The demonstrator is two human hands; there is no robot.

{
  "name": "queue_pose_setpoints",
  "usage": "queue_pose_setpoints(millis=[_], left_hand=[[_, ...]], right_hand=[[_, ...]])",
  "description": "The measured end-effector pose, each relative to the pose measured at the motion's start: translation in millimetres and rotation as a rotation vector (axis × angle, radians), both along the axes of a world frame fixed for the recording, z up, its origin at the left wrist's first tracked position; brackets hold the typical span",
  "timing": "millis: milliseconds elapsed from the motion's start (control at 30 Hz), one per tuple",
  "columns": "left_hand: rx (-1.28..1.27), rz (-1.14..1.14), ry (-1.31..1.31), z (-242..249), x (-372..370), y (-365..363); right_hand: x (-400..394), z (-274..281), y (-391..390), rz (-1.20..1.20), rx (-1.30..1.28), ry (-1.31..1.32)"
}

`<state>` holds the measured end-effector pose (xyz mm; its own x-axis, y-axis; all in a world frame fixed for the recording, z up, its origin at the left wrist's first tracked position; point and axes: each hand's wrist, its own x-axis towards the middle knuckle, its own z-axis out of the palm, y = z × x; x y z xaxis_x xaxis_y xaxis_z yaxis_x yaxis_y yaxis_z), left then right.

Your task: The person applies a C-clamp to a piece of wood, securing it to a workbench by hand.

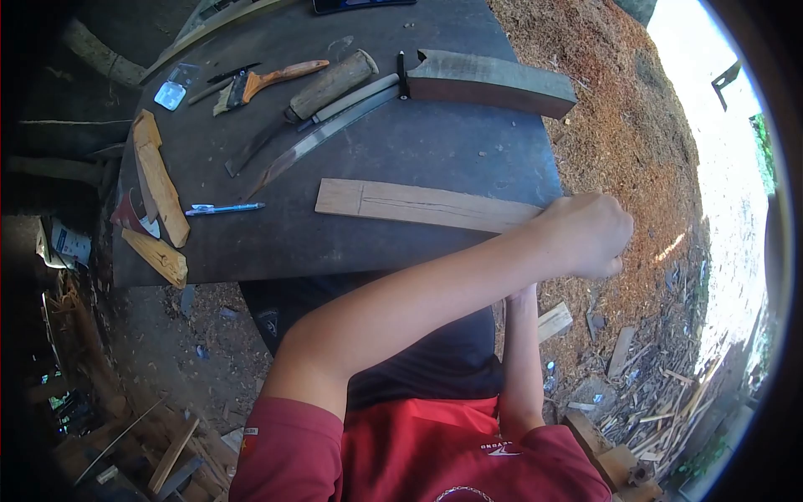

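A thin wooden strip (427, 203) lies on the dark table, with a line across it near its left end and long dark lines along its face. My left arm reaches across to the strip's right end. There my left hand (585, 234) is closed in a fist by the table's edge, and what it holds, if anything, is hidden. The wrist covers that end of the strip. Below the left forearm, only a sliver of my right hand (524, 291) shows, its fingers out of sight.
On the table (276, 243) are a pen (226, 208), a brush (272, 82), a wooden mallet-like piece (335, 85), a long blade (326, 138), a thick wood block (493, 82) and yellowish wood pieces (163, 184). Sawdust (619, 142) and scraps cover the ground at right.
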<state>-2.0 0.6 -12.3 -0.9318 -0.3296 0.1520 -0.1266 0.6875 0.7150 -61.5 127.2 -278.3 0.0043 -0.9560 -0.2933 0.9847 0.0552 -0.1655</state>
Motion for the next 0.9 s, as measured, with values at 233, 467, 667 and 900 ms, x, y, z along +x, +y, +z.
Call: queue_pose_setpoints(millis=[233,467,667,900], left_hand=[[-0.026,-0.005,-0.036,5,3,-1],[-0.056,0.011,-0.015,1,1,0],[-0.033,0.013,-0.034,8,5,-1],[-0.036,-0.013,-0.04,8,4,-1]], right_hand=[[-4,23,5,-0.142,0.134,0.152],[-10,50,15,-0.278,0.134,0.086],[-1,37,52,-0.116,0.284,0.148],[19,41,40,-0.032,0.356,0.281]])
